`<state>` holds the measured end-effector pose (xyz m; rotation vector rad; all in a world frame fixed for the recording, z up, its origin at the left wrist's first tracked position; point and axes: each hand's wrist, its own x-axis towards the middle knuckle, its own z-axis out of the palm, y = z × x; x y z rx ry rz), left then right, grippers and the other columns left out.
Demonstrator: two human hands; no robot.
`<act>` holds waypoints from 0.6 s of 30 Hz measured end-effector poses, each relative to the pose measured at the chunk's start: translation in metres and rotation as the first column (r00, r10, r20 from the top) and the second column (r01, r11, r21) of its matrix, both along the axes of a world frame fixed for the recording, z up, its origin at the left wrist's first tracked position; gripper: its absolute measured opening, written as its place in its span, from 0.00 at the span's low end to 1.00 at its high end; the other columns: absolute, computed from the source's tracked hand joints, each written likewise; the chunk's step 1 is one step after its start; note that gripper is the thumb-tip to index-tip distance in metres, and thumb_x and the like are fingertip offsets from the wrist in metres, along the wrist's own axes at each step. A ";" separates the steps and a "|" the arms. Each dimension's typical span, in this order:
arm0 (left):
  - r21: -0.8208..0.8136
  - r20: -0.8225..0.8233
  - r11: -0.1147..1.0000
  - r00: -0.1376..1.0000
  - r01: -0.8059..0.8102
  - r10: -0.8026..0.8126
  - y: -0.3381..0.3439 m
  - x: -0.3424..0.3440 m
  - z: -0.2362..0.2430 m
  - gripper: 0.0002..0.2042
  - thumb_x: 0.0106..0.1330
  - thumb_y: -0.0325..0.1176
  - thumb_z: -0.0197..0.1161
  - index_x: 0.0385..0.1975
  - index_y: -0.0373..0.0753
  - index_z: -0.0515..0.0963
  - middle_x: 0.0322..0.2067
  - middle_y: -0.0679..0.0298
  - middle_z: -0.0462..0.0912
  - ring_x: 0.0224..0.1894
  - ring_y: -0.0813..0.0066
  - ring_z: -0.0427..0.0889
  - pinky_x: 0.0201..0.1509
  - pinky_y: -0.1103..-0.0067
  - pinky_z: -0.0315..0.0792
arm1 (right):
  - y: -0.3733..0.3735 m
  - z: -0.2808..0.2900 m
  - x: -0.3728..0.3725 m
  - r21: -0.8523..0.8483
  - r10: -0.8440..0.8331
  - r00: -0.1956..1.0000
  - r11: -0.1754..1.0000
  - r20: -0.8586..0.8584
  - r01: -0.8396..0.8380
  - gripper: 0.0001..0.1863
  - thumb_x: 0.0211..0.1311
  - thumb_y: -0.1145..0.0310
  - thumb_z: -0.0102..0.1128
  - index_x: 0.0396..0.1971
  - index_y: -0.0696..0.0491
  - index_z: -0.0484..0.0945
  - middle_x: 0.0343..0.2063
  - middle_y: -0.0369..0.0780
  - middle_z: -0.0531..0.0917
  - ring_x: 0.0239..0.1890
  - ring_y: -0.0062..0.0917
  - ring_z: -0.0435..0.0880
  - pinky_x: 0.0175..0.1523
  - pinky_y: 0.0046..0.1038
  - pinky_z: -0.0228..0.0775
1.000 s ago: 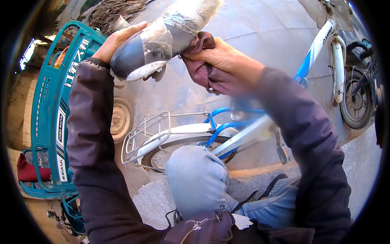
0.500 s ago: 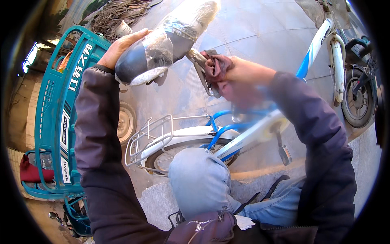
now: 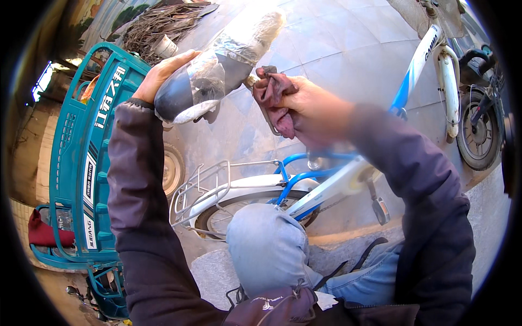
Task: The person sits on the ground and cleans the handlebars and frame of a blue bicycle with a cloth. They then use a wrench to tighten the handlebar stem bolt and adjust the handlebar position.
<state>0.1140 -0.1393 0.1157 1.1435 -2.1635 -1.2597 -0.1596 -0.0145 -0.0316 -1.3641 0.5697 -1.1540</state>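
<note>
A black bicycle saddle point(image 3: 185, 87), partly wrapped in torn clear plastic point(image 3: 234, 38), is held high in front of me. My left hand point(image 3: 166, 73) grips its left side with fingers wrapped over the edge. Under the saddle's right side my right hand point(image 3: 307, 106) is closed on a crumpled maroon rag point(image 3: 274, 95), wrapped against the metal seat post point(image 3: 251, 82), which the cloth mostly hides. Below my hands is a white and blue bicycle point(image 3: 302, 201) without a saddle visible on it, its silver rear rack point(image 3: 217, 179) to the left. My bent denim knee point(image 3: 263, 244) is beside it.
A teal cargo tricycle point(image 3: 95, 157) stands at left, with a dark red cloth point(image 3: 49, 233). A pile of dry sticks point(image 3: 152, 30) and a white bucket point(image 3: 165, 47) lie at the back. At right are an upright white bicycle fork point(image 3: 451, 92) and a dark vehicle's wheel point(image 3: 476, 130) on tiled paving point(image 3: 348, 54).
The saddle and my left hand sit slightly lower. My right hand and rag moved right and down along the post, exposing more metal, then came back up toward the saddle.
</note>
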 end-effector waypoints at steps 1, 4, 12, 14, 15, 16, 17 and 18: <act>-0.028 0.011 1.000 1.000 0.015 -0.014 0.001 -0.001 0.000 0.19 0.76 0.36 0.49 0.60 0.31 0.70 0.54 0.57 0.78 0.53 0.74 0.80 0.59 0.78 0.74 | -0.005 -0.002 0.002 0.076 0.023 0.996 0.997 0.090 -0.030 0.08 0.68 0.76 0.49 0.45 0.55 0.72 0.37 0.36 0.75 0.36 0.16 0.72 0.42 0.20 0.67; 0.326 -0.161 0.942 0.977 -0.080 0.138 0.002 -0.008 -0.002 0.18 0.74 0.33 0.50 0.60 0.32 0.71 0.54 0.56 0.79 0.54 0.73 0.79 0.59 0.78 0.72 | -0.012 0.013 -0.004 0.215 0.105 0.981 0.967 0.162 -0.139 0.06 0.70 0.75 0.48 0.43 0.55 0.71 0.34 0.36 0.75 0.31 0.17 0.72 0.37 0.21 0.67; 0.216 -0.096 0.976 0.994 -0.022 0.044 0.005 -0.002 0.008 0.21 0.74 0.27 0.51 0.66 0.35 0.65 0.63 0.56 0.70 0.63 0.69 0.73 0.67 0.74 0.67 | -0.035 -0.006 0.007 0.193 0.119 0.955 0.966 0.271 -0.175 0.10 0.72 0.65 0.54 0.46 0.52 0.78 0.32 0.33 0.79 0.34 0.12 0.73 0.39 0.17 0.68; 0.397 -0.257 0.883 0.954 0.252 -0.157 -0.012 0.013 0.008 0.22 0.73 0.27 0.52 0.66 0.34 0.65 0.63 0.57 0.71 0.62 0.71 0.73 0.67 0.76 0.67 | -0.030 -0.016 -0.002 0.286 0.172 0.940 0.923 0.296 -0.259 0.11 0.72 0.64 0.55 0.48 0.52 0.79 0.33 0.33 0.80 0.36 0.12 0.74 0.42 0.16 0.69; 0.209 -0.134 0.966 0.983 0.151 -0.124 -0.006 0.011 0.008 0.22 0.73 0.27 0.52 0.66 0.34 0.64 0.62 0.58 0.71 0.61 0.72 0.73 0.67 0.76 0.67 | -0.029 -0.022 -0.005 0.256 0.161 0.963 0.942 0.215 -0.215 0.11 0.70 0.64 0.56 0.47 0.52 0.79 0.33 0.33 0.81 0.35 0.14 0.75 0.43 0.18 0.70; 0.014 0.002 0.999 0.999 0.050 -0.050 0.000 0.007 0.006 0.22 0.73 0.27 0.53 0.66 0.34 0.64 0.62 0.59 0.71 0.61 0.73 0.73 0.67 0.77 0.67 | -0.028 -0.029 -0.008 0.224 0.141 0.981 0.960 0.133 -0.168 0.11 0.69 0.65 0.57 0.47 0.52 0.80 0.33 0.34 0.81 0.34 0.15 0.76 0.43 0.19 0.71; -0.100 0.041 0.994 0.998 0.041 -0.037 0.004 0.005 0.003 0.21 0.72 0.27 0.55 0.65 0.34 0.67 0.60 0.57 0.73 0.59 0.72 0.75 0.66 0.79 0.67 | -0.025 -0.033 -0.011 0.187 0.113 0.992 0.975 0.048 -0.120 0.11 0.68 0.66 0.58 0.46 0.53 0.80 0.33 0.34 0.82 0.33 0.17 0.77 0.43 0.21 0.72; -0.125 0.046 0.991 0.998 0.041 -0.035 0.005 0.005 0.002 0.22 0.72 0.27 0.56 0.65 0.35 0.67 0.60 0.57 0.74 0.59 0.72 0.75 0.66 0.79 0.67 | -0.025 -0.034 -0.018 0.110 0.065 0.991 0.993 -0.117 -0.052 0.11 0.66 0.69 0.59 0.45 0.54 0.80 0.34 0.35 0.83 0.34 0.18 0.79 0.45 0.22 0.72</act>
